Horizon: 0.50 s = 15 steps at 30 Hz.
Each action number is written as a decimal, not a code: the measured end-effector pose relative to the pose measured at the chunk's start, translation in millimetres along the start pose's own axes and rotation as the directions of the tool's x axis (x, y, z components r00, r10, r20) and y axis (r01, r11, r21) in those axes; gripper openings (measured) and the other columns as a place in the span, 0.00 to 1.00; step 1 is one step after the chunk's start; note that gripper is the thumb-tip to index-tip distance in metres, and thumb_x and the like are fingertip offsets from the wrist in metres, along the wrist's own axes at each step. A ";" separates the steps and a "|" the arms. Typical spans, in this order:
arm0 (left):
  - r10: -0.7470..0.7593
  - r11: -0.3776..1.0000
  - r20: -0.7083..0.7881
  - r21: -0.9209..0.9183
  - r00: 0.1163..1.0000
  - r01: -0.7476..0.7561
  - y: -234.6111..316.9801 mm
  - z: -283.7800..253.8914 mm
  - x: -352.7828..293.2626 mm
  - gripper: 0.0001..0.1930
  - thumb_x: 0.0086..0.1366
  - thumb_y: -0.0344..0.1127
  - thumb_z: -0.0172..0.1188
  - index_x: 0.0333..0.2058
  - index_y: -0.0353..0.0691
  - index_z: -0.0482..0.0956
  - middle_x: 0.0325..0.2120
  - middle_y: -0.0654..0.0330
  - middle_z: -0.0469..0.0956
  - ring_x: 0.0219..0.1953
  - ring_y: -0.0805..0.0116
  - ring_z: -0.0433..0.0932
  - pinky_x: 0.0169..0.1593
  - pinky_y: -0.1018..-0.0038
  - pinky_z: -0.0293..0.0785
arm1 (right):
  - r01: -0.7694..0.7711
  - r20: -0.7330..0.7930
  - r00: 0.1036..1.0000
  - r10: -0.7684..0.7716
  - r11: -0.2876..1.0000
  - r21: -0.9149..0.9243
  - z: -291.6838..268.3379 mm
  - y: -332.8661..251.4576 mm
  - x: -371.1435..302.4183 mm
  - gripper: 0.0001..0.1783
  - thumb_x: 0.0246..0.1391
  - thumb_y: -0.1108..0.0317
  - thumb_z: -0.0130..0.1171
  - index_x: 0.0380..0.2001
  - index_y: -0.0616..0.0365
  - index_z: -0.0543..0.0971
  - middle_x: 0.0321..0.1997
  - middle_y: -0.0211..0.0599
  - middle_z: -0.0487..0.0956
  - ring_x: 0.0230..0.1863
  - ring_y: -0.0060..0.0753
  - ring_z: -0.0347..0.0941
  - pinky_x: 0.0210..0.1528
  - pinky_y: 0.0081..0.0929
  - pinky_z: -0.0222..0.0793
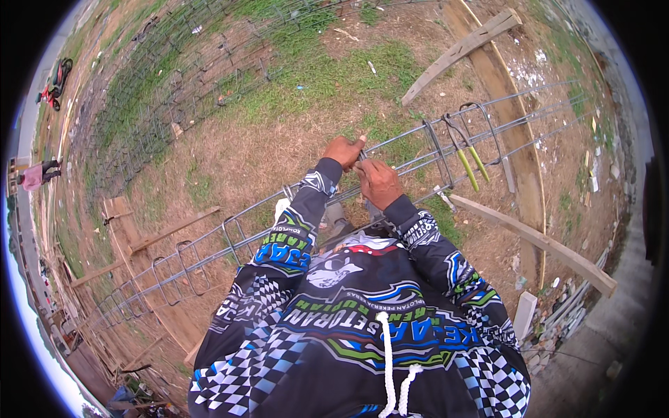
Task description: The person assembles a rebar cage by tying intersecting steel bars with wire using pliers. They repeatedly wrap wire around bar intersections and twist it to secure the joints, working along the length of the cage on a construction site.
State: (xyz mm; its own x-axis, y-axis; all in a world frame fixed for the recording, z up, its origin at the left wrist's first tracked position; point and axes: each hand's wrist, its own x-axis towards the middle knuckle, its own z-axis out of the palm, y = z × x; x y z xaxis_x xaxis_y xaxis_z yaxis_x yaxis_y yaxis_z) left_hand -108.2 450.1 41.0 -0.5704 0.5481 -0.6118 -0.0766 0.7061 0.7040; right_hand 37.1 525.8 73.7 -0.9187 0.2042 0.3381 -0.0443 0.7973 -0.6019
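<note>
A long cage of thin steel reinforcing bars (pixel 505 124) runs across in front of me from lower left to upper right. Bent steel stirrups (pixel 437 153) loop around the bars. My left hand (pixel 341 151) is closed at the upper bar, its thumb pointing right. Just beside it, my right hand (pixel 380 183) is closed too, fingertips pinched near the left thumb. A small dark piece shows between the hands, but the fingers hide what they grip. To the right, pincers with yellow-green handles (pixel 467 169) hang from the bars beside the stirrups.
Wooden planks (pixel 498 76) support the cage at the right, with another plank (pixel 146 268) at the left. Loose timbers (pixel 536 240) slant nearby. A larger steel mesh (pixel 167 83) lies on the grass at far left. A person (pixel 33 177) and a red motorcycle (pixel 54 85) are farther off.
</note>
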 end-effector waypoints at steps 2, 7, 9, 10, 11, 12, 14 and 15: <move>-0.002 1.000 0.017 0.018 1.000 0.002 2.8 -1.0 -1.8 0.32 0.61 0.59 0.54 0.16 0.31 0.79 0.11 0.52 0.75 0.14 0.59 0.77 0.27 0.65 0.76 | -0.007 0.032 0.999 0.007 1.000 0.003 -4.9 3.9 8.7 0.07 0.50 0.71 0.60 0.33 0.56 0.75 0.27 0.41 0.75 0.31 0.46 0.74 0.32 0.39 0.71; 0.286 0.948 -0.073 0.167 0.955 -0.271 -44.7 16.7 32.9 0.26 0.56 0.53 0.56 0.16 0.33 0.81 0.13 0.49 0.77 0.19 0.54 0.79 0.32 0.62 0.76 | 0.028 0.061 0.998 -0.032 0.997 0.074 -8.9 6.5 13.9 0.07 0.51 0.69 0.61 0.34 0.57 0.76 0.29 0.43 0.77 0.34 0.47 0.75 0.33 0.41 0.71; 0.209 0.961 -0.104 0.205 0.972 -0.184 -47.7 23.0 32.3 0.22 0.56 0.52 0.56 0.19 0.38 0.82 0.14 0.50 0.78 0.21 0.53 0.80 0.32 0.61 0.76 | -0.033 0.067 0.997 0.026 0.994 0.109 -15.8 10.4 18.9 0.07 0.52 0.68 0.61 0.32 0.58 0.76 0.27 0.44 0.77 0.32 0.48 0.75 0.33 0.41 0.70; 0.156 0.961 -0.137 0.249 0.978 -0.119 -47.8 25.3 33.9 0.19 0.58 0.53 0.56 0.22 0.43 0.83 0.15 0.52 0.78 0.23 0.54 0.80 0.32 0.61 0.75 | -0.062 0.072 0.996 0.053 0.990 0.126 -19.6 13.6 23.9 0.07 0.53 0.67 0.61 0.32 0.59 0.76 0.27 0.45 0.77 0.31 0.48 0.75 0.33 0.41 0.70; 0.106 0.954 -0.166 0.295 0.980 -0.053 -49.6 28.8 34.6 0.17 0.59 0.53 0.56 0.25 0.48 0.84 0.16 0.54 0.78 0.24 0.54 0.80 0.31 0.61 0.75 | -0.123 0.099 0.989 0.110 0.983 0.133 -23.2 16.4 29.1 0.08 0.53 0.67 0.61 0.31 0.59 0.77 0.25 0.45 0.77 0.30 0.48 0.75 0.33 0.41 0.70; 0.077 0.961 -0.171 0.274 0.982 -0.027 -42.2 28.2 29.5 0.18 0.59 0.53 0.55 0.24 0.47 0.84 0.16 0.54 0.78 0.24 0.54 0.80 0.32 0.61 0.75 | -0.186 0.122 0.978 0.169 0.973 0.137 -27.3 21.4 37.4 0.08 0.53 0.66 0.61 0.31 0.59 0.77 0.24 0.45 0.77 0.29 0.48 0.75 0.32 0.40 0.70; 0.015 0.972 -0.186 0.233 0.982 0.029 -26.9 24.2 19.3 0.20 0.59 0.54 0.54 0.23 0.45 0.84 0.17 0.53 0.79 0.24 0.54 0.80 0.33 0.61 0.75 | -0.333 0.211 0.930 0.300 0.932 0.143 -32.3 34.9 53.3 0.12 0.53 0.61 0.62 0.29 0.60 0.78 0.21 0.44 0.77 0.26 0.49 0.75 0.31 0.38 0.70; 0.001 0.981 -0.169 0.194 0.986 0.032 -21.6 22.3 16.8 0.20 0.59 0.53 0.54 0.22 0.44 0.84 0.17 0.53 0.79 0.25 0.53 0.80 0.34 0.61 0.75 | -0.365 0.256 0.909 0.328 0.924 0.112 -32.1 46.3 59.1 0.13 0.52 0.59 0.62 0.29 0.59 0.78 0.21 0.43 0.77 0.26 0.48 0.76 0.31 0.38 0.69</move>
State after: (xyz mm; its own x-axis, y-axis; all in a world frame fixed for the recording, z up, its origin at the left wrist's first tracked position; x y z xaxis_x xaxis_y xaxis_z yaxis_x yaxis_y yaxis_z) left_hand -97.9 454.1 7.5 -0.7004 0.4653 -0.5412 0.0651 0.7967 0.6008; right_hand -6.6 593.0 89.0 -0.9505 0.3016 -0.0753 0.2503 0.5988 -0.7608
